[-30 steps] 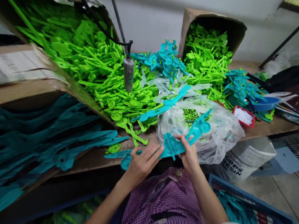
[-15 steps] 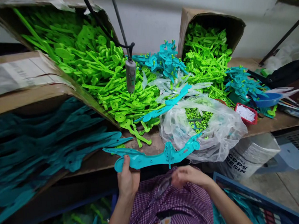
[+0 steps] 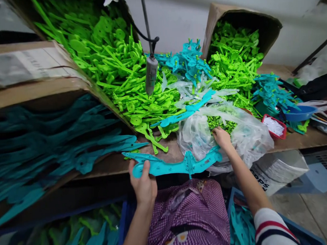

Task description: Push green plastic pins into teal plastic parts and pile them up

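My left hand (image 3: 143,182) grips the left end of a long, curved teal plastic part (image 3: 171,167), thumb on top. The part is held level at the bench's front edge, and an upright ribbed piece stands near its middle. My right hand (image 3: 221,137) reaches into an open clear plastic bag (image 3: 193,133) on the bench. Its fingers are bent together among small green plastic pieces (image 3: 217,122); whether a piece is between the fingertips is hidden. Behind the bag's left side lies another long teal part (image 3: 176,117).
A grey hanging power screwdriver (image 3: 151,75) dangles over heaped lime-green parts (image 3: 122,73). Cardboard boxes (image 3: 212,28) stand along the wall. Teal parts (image 3: 79,141) fill the left side. A red tray (image 3: 282,131) holds white pieces. Blue crates (image 3: 125,223) flank my lap.
My right hand has moved from over my lap, forward and right, into the bag of green pieces. My left hand still holds the teal part, slightly higher and further right in view.
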`<move>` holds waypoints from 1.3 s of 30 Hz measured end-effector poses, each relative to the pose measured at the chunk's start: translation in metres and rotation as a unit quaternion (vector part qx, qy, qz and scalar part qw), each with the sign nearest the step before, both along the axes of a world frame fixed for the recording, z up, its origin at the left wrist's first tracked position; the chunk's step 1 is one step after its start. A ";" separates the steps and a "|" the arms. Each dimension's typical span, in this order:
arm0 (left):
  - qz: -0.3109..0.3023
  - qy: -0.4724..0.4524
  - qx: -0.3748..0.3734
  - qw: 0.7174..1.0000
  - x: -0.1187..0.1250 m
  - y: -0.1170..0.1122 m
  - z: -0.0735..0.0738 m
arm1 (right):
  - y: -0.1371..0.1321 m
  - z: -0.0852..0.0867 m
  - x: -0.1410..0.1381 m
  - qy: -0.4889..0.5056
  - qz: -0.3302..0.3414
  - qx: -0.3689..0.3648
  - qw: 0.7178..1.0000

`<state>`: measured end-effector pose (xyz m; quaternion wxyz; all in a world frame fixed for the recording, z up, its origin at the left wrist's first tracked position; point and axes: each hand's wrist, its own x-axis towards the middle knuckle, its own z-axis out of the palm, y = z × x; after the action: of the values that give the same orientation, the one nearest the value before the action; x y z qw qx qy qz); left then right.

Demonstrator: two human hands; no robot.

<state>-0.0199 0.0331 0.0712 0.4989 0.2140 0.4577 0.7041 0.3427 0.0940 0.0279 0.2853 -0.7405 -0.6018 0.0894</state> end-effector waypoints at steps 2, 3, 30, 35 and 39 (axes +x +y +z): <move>-0.004 -0.007 0.002 1.000 0.004 0.006 0.000 | -0.001 0.000 0.000 -0.037 0.008 -0.035 0.999; -0.008 -0.009 0.003 1.000 0.006 0.009 0.000 | -0.001 0.002 0.000 -0.051 0.007 -0.050 0.997; -0.064 -0.018 0.030 0.997 0.012 -0.006 0.023 | -0.027 0.105 -0.238 0.327 0.296 -0.004 0.897; -0.069 0.010 0.035 0.997 0.013 -0.005 0.020 | -0.030 0.101 -0.245 0.265 0.300 0.040 0.915; -0.068 0.047 0.040 0.996 0.011 -0.006 0.016 | -0.030 0.095 -0.248 0.188 0.330 0.074 0.922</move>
<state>-0.0086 0.0272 0.0872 0.5149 0.2972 0.4366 0.6753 0.0947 0.0643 0.1233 0.4013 -0.4468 -0.7522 0.2712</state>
